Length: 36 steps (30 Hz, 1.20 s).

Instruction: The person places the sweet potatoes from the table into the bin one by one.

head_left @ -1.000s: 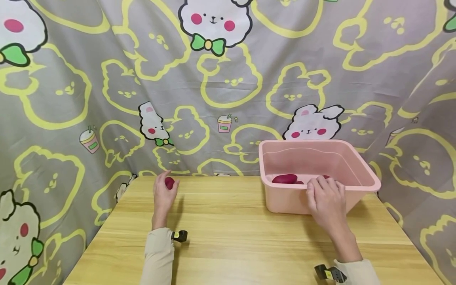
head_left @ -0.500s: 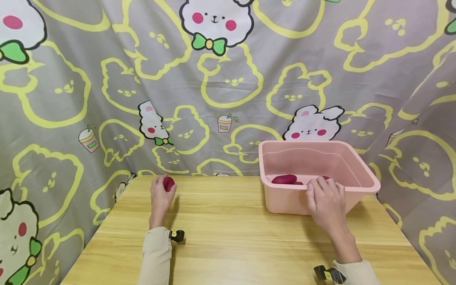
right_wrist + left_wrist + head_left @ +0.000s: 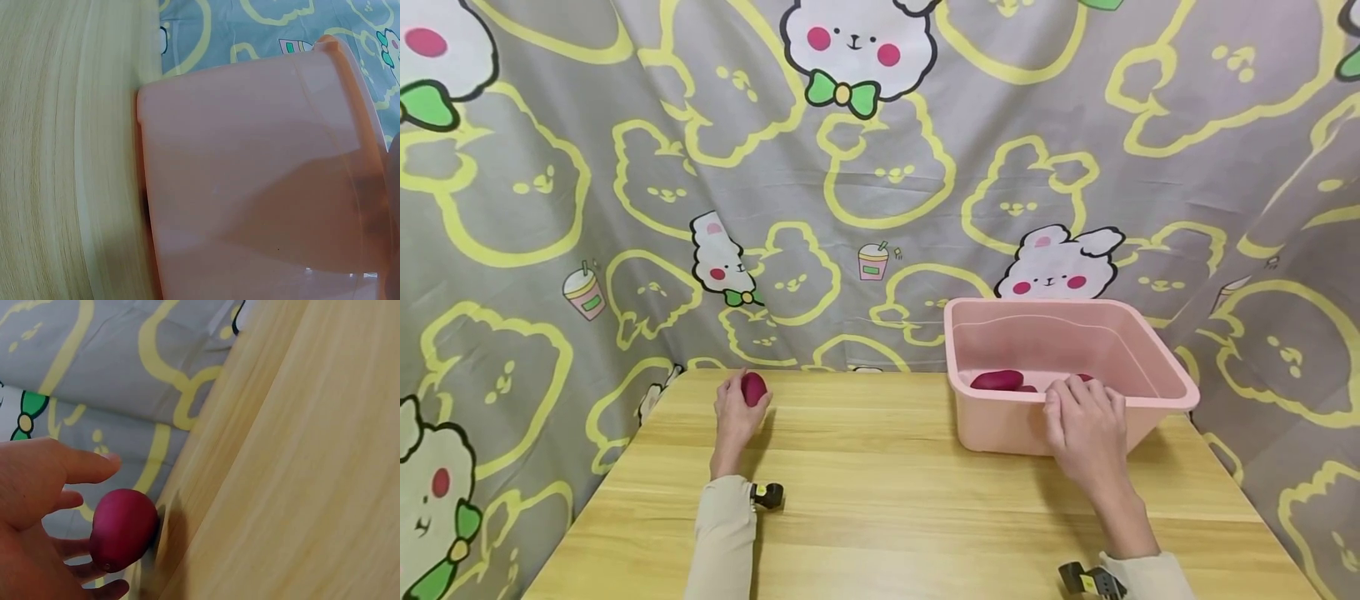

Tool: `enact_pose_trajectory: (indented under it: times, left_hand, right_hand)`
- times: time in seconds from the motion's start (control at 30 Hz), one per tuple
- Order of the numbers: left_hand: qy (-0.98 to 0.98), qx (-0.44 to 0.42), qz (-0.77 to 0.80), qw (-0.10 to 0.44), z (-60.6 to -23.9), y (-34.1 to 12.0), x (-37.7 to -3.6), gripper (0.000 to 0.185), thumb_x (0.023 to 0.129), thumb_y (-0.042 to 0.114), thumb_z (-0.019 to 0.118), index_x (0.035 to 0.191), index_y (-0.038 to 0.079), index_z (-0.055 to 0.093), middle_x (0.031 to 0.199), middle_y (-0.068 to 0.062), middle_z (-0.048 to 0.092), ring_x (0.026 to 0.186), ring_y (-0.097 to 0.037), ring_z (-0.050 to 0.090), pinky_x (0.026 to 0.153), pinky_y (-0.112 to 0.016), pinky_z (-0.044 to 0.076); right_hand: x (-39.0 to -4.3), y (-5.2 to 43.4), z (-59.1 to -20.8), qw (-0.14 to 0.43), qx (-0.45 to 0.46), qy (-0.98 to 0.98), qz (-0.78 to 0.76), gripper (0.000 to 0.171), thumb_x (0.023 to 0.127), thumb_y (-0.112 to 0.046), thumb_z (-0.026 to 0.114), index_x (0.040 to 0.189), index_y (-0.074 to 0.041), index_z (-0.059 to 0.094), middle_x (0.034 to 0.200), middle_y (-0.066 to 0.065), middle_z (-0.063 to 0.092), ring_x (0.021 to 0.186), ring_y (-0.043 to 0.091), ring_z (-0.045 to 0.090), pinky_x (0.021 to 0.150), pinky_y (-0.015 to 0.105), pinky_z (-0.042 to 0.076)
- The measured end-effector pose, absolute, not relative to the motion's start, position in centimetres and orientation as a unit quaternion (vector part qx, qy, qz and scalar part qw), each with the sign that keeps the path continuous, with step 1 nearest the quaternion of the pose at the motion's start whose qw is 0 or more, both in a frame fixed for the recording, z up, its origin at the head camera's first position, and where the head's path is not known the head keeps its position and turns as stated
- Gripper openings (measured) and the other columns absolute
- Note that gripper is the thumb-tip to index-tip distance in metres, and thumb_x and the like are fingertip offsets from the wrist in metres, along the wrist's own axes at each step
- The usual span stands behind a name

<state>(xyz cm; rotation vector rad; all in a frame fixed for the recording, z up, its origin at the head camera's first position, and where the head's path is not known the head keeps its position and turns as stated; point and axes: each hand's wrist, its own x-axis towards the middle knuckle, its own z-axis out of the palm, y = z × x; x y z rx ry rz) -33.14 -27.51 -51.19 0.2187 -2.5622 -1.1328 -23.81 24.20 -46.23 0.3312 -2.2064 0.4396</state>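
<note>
A smooth dark-red oval thing (image 3: 754, 389), shaped like a stubby sweet potato, is at the far left of the table. My left hand (image 3: 739, 413) is around it; in the left wrist view the thumb is apart from the oval thing (image 3: 125, 530) and the fingers (image 3: 70, 547) lie behind it. On the right, my right hand (image 3: 1086, 429) grips the front rim of a pink plastic bin (image 3: 1000, 423), fingers curled over the edge. Inside the bin lie a longer dark-red piece (image 3: 997, 380) and other red pieces, partly hidden by the rim and hand.
The wooden table (image 3: 880, 508) reaches back to a grey patterned curtain (image 3: 820, 183), which also hangs at both sides. In the right wrist view the bin wall (image 3: 237, 175) fills most of the frame.
My left hand has shifted slightly left and its hold has loosened, so more of the dark-red oval thing shows. The right hand stays on the bin rim.
</note>
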Motion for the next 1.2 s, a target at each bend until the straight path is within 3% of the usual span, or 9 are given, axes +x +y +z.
enact_pose_trajectory:
  times: [0.3,0.83,1.2]
  left_hand:
    - [-0.913,0.067,-0.385,0.118,-51.19,-27.85,-33.08,0.072,0.094,0.012,0.07,0.154,-0.001,0.035,0.154,-0.038,0.024,0.133,-0.059,0.031,0.1,-0.071,0.04]
    - [-0.905,0.055,-0.396,0.148,-51.3,-28.08,-33.5,0.061,0.092,-0.003,0.064,0.149,-0.005,0.042,0.148,-0.038,0.031,0.133,-0.057,0.036,0.107,-0.068,0.034]
    - [-0.906,0.06,-0.394,0.143,-51.39,-28.15,-33.44,0.065,0.088,-0.006,0.06,0.15,-0.006,0.04,0.145,-0.041,0.037,0.13,-0.057,0.039,0.106,-0.068,0.035]
  right_hand:
    - [-23.94,24.29,-46.53,0.423,0.134,-0.88,0.172,0.026,0.103,-0.024,0.039,0.088,-0.008,0.055,0.085,0.01,0.054,0.088,0.037,0.049,0.088,0.059,0.033]
    - [-23.8,24.29,-46.44,0.42,0.129,-0.882,0.173,0.027,0.103,-0.024,0.039,0.088,-0.008,0.055,0.085,0.01,0.054,0.087,0.038,0.048,0.088,0.059,0.032]
    - [-23.9,24.32,-46.42,0.42,0.131,-0.881,0.175,0.027,0.103,-0.025,0.039,0.088,-0.008,0.055,0.086,0.01,0.054,0.089,0.037,0.048,0.089,0.059,0.032]
